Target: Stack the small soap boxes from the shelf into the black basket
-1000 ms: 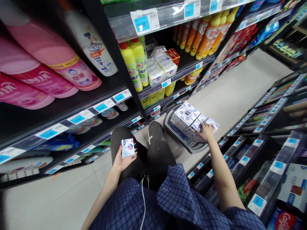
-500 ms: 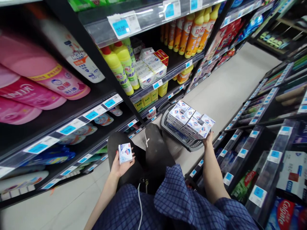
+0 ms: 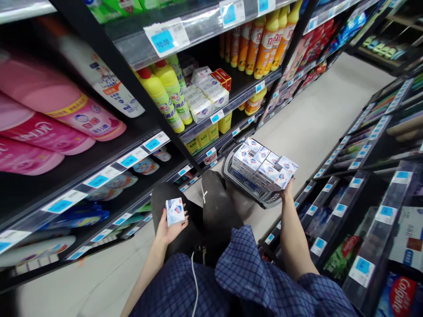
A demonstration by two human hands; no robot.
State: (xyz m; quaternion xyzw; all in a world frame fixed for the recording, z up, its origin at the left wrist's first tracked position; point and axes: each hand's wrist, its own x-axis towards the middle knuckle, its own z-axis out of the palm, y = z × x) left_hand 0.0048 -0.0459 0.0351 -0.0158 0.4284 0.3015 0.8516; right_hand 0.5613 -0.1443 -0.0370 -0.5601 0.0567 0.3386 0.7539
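Note:
My left hand (image 3: pixel 171 229) holds a small white-and-blue soap box (image 3: pixel 175 212) above my left knee, its fingers bent around the sides. To the right of my knees, a grey shopping basket (image 3: pixel 238 179) sits on the floor, filled at its far side with rows of matching soap boxes (image 3: pixel 267 168). Against the near right end of those boxes rests my right hand (image 3: pixel 288 187). Its fingers are mostly hidden behind the corner box, so their grip does not show.
Shelves with pink bottles (image 3: pixel 66 105), yellow bottles (image 3: pixel 167 90) and more white soap boxes (image 3: pixel 206 97) run along the left. A lower rack with toothpaste boxes (image 3: pixel 398 295) lines the right. Pale floor (image 3: pixel 333 97) stretches down the aisle between them.
My right hand has moved from the top of the soap boxes in the basket to their right end. My left hand keeps its soap box. The view has shifted slightly.

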